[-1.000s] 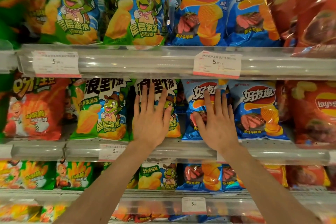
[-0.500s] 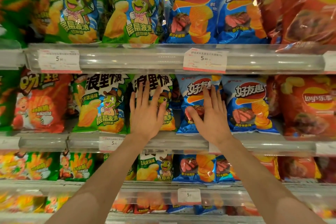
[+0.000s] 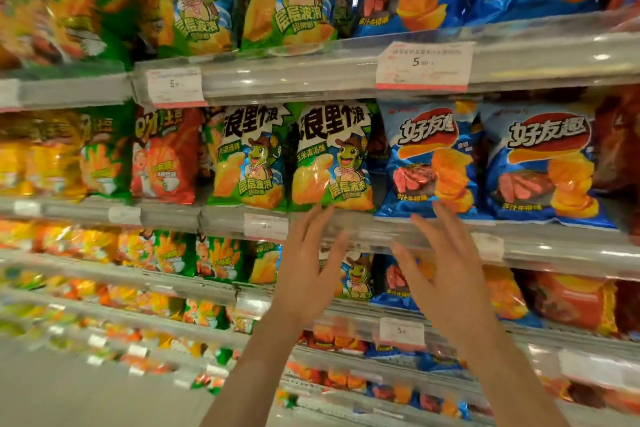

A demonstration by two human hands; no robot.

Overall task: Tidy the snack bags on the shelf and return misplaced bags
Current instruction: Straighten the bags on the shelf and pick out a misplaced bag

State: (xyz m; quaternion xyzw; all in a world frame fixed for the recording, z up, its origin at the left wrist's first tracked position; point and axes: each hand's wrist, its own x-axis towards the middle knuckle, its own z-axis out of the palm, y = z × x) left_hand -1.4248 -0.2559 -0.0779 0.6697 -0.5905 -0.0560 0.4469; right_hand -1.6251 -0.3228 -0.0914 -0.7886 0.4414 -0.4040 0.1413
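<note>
On the middle shelf stand two green snack bags with a cartoon turtle, one [image 3: 248,158] at the left and one [image 3: 332,156] beside it. Right of them stand two blue ridged-chip bags, the nearer [image 3: 429,159] and the farther [image 3: 543,163]. My left hand [image 3: 308,270] is below the right green bag, fingers spread, holding nothing. My right hand [image 3: 440,263] hovers below the nearer blue bag, fingers apart and empty. Both hands are off the bags, in front of the shelf rail [image 3: 363,229].
The upper shelf [image 3: 294,76] carries more green turtle bags and blue bags, with price tags on its rail. An orange-red bag [image 3: 164,156] and green and yellow bags stand to the left. Red bags [image 3: 620,139] stand at the far right. Lower shelves hold more bags; floor [image 3: 86,392] lies bottom left.
Both hands have come off the green and blue bags and dropped below the shelf rail. The view has swung left and tilted, with blur at the left.
</note>
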